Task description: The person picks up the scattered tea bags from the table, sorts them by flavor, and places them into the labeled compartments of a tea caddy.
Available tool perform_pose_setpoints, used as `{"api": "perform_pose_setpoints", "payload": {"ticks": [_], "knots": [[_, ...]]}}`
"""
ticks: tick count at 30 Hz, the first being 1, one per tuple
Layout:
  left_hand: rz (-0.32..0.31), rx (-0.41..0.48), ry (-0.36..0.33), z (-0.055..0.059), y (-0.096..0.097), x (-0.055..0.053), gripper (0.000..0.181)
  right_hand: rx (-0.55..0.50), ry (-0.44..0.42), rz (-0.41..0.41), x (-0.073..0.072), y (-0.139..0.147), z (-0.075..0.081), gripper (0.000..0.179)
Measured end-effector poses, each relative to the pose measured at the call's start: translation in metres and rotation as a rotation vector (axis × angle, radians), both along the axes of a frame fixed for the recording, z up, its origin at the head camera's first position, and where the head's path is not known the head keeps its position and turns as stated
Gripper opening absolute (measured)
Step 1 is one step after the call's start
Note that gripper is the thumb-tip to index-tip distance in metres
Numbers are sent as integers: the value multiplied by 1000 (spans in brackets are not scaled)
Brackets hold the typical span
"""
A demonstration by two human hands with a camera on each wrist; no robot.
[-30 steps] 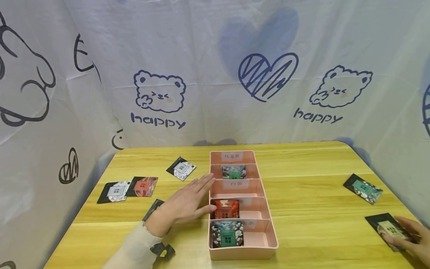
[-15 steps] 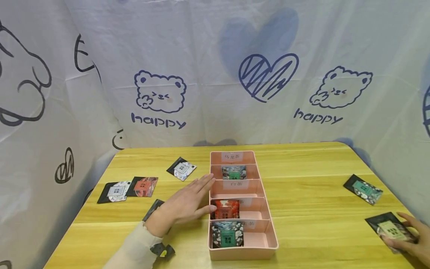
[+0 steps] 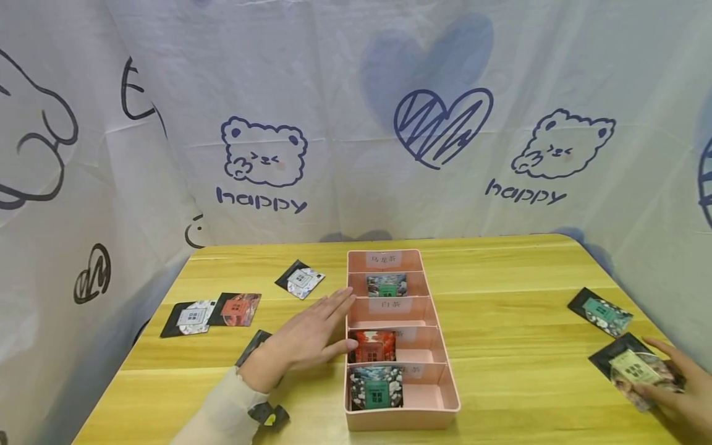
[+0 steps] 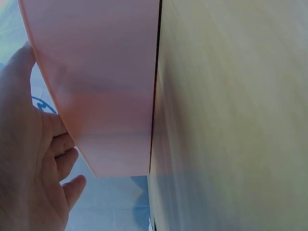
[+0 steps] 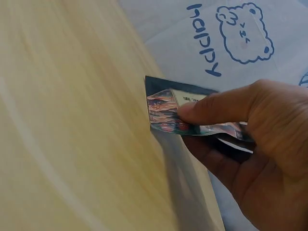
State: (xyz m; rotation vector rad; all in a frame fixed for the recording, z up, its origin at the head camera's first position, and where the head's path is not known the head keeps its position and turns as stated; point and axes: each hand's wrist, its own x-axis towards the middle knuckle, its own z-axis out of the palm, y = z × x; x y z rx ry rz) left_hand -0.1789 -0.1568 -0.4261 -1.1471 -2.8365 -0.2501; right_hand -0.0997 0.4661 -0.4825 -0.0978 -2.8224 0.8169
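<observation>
At the right side of the table my right hand [image 3: 681, 383] pinches a black tea bag sachet [image 3: 631, 366] with a pale yellow label, thumb on its printed face. In the right wrist view the sachet [image 5: 166, 108] is tilted up over the wood, with fingers behind it. My left hand [image 3: 311, 330] rests its straight fingers along the left rim of a pink divided box [image 3: 402, 420]. The left wrist view shows those fingertips at the edge of the box wall [image 4: 106, 96]. Inside the box are a green-label sachet [image 3: 377, 388], a red sachet [image 3: 372, 346] and a bluish one [image 3: 387, 285].
Left of the box lie a white-label sachet [image 3: 191, 316], a red-label sachet [image 3: 236, 308] and another white-label one [image 3: 300, 278]. A dark sachet [image 3: 256, 346] is partly hidden by the left wrist. A green-label sachet [image 3: 601, 311] lies behind the right hand. A printed curtain [image 3: 345, 154] encloses the table.
The right hand has lifted the yellow-label sachet and shifted it a little left and away from the body. The left hand and the box have stayed put.
</observation>
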Motion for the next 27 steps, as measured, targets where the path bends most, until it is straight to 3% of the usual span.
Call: {"api": "perform_pose_setpoints", "payload": {"ticks": [7,11,13,18,27], "knots": [[3,-2,-2,0,0,0,85,-43,2,74,-2,-15,16,97],[5,-4,-5,0,0,0,85,-95,-26,74,-6,-24,26,77],[6,-7,-2,-1,0,0,85,-100,-69,55,-11,-29,33,66],[1,-6,4,-1,-1,-1,85,-89,-143,-35,-22,-42,49,77],[-5,5,0,0,0,-1,85,-51,4,-17,-28,-60,62,57]]}}
